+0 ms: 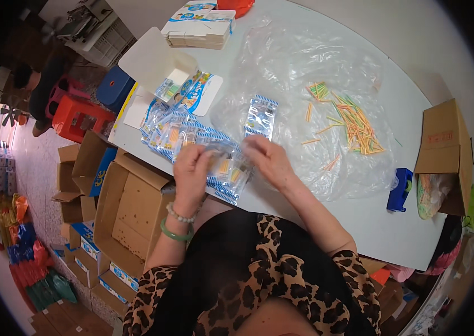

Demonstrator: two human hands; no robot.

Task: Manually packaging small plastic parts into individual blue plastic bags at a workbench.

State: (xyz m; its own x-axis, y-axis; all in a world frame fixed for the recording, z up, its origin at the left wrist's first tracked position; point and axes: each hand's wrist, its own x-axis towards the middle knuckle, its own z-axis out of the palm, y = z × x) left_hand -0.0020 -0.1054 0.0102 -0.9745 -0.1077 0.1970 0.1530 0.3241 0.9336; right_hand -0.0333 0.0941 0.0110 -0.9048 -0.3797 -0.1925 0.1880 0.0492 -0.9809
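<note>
My left hand (191, 172), with a bead bracelet and a green bangle at its wrist, pinches a small clear-and-blue plastic packet (223, 148), blurred by motion. The fingers of my right hand (271, 163) are closed at the packet's other side; their tips are smeared. Beneath and left of my hands spreads a pile of similar packets (158, 136), some with thin sticks showing inside. One more blue-striped packet (261, 115) lies just beyond my right hand. Further right, loose orange, yellow and green sticks (358, 126) are heaped on a clear plastic sheet (310, 59).
An open printed carton (180, 78) stands behind the pile, with stacked flat cartons (200, 38) farther back. A blue tape dispenser (399, 190) and a cardboard box (443, 140) are at the right. Open cardboard boxes (128, 207) and stools (82, 119) stand left, near another person (48, 87).
</note>
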